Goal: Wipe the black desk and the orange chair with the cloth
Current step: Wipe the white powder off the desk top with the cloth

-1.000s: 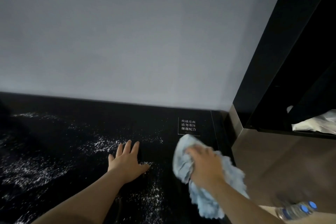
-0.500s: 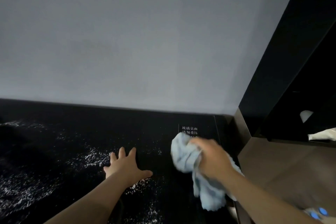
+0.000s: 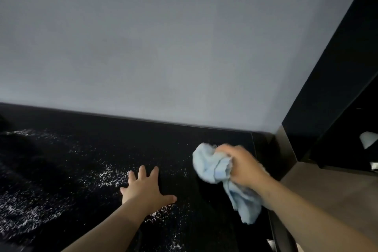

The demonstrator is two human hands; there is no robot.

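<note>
The black desk (image 3: pixel 86 149) fills the lower left, glossy and flecked with white specks. My left hand (image 3: pixel 146 188) lies flat on it, fingers spread. My right hand (image 3: pixel 243 168) grips a bunched light blue cloth (image 3: pixel 212 165) near the desk's far right corner, over a small white printed label that is mostly hidden. A loose end of the cloth hangs down below my wrist. No orange chair is in view.
A plain grey wall (image 3: pixel 163 47) rises behind the desk. A tall black panel (image 3: pixel 331 88) stands at the right, with a brown surface (image 3: pixel 327 190) below it. Something white (image 3: pixel 368 139) shows at the right edge.
My right hand has carried the cloth up and toward the far right corner, covering the label. The view has tilted upward. My left hand has stayed flat on the desk.
</note>
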